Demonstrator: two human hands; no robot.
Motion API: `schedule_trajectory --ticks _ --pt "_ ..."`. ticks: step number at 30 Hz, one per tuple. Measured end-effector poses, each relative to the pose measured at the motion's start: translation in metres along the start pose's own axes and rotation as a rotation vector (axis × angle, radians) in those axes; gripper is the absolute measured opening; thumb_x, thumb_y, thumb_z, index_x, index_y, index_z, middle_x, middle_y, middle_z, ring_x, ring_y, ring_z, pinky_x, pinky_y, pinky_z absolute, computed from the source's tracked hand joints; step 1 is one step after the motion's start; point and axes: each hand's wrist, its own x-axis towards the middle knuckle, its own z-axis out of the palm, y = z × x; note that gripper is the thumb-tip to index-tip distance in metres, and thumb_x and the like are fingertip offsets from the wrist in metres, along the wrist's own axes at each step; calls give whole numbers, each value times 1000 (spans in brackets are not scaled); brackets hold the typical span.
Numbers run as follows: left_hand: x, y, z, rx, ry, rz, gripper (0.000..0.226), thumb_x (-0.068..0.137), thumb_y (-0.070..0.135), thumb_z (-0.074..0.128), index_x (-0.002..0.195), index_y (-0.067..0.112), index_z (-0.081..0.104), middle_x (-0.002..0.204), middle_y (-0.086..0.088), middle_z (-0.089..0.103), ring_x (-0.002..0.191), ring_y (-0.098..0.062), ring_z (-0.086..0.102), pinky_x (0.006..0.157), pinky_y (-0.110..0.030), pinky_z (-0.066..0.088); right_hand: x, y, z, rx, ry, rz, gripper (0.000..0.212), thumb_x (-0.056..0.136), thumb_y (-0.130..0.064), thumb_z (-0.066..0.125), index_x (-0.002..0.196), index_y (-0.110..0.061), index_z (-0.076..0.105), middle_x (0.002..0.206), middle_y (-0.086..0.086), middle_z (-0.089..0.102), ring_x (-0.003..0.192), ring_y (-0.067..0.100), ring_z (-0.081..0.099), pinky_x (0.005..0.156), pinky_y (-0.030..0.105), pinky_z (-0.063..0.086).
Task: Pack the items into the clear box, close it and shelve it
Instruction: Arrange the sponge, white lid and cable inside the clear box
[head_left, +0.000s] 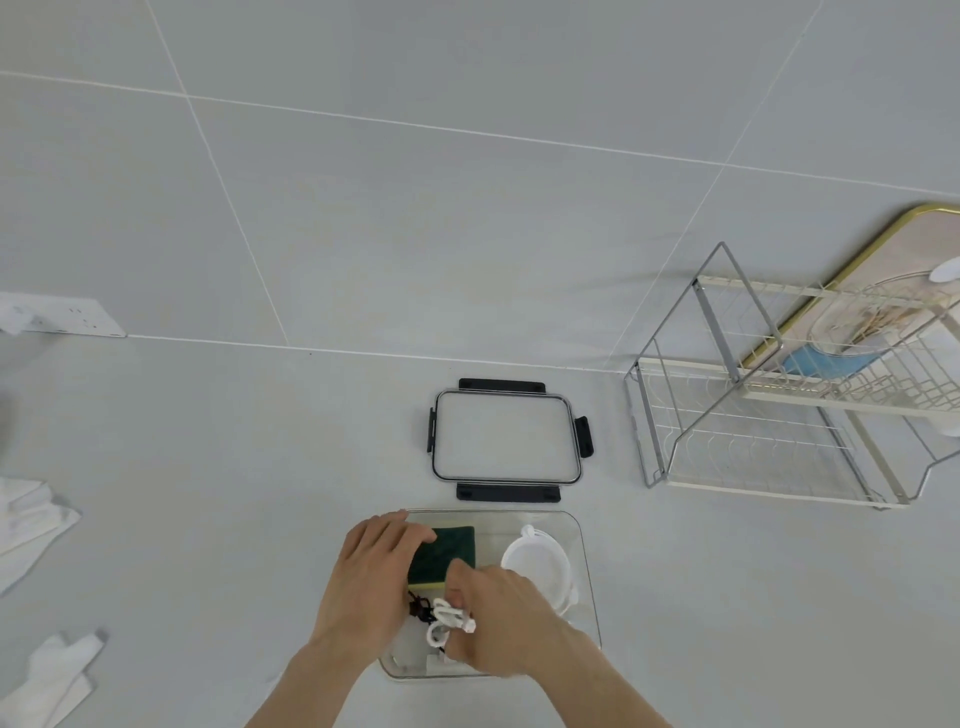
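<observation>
The clear box (581, 535) stands open on the white counter just in front of me. Inside it lie a green and yellow sponge (451, 545), a round white container (537, 564) and a small dark item (418, 609). My right hand (506, 621) is inside the box, closed on a coiled white cable (451, 618). My left hand (371, 577) rests flat over the box's left side, fingers touching the sponge. The box's lid (506, 439), clear with black latches, lies flat just beyond the box.
A two-tier wire rack (769, 410) stands at the right, with a gold-rimmed tray (883, 249) leaning on the wall behind it. White cloths (31, 525) lie at the left edge. A wall socket (67, 314) sits at the far left.
</observation>
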Motion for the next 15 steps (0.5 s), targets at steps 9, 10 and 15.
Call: schedule_trajectory --ticks 9,10,15 --pt "-15 -16 -14 -75 44 2 59 63 -5 62 111 28 61 107 11 64 104 -18 56 91 -28 47 12 -20 39 34 -43 40 19 88 -19 61 106 -25 65 109 4 69 101 33 61 81 37 51" --pt "-17 -16 -13 -66 35 28 55 64 -3 64 110 28 61 104 12 64 102 -16 57 90 -27 47 11 -18 38 49 -27 44 23 88 -16 59 108 -26 66 109 3 70 101 32 62 81 37 52" --pt "-18 1 -3 -12 12 219 42 67 16 65 106 30 58 99 15 62 97 -13 56 86 -25 40 3 4 24 177 171 166 44 83 0 47 109 -26 71 105 -4 75 99 21 67 82 32 53"
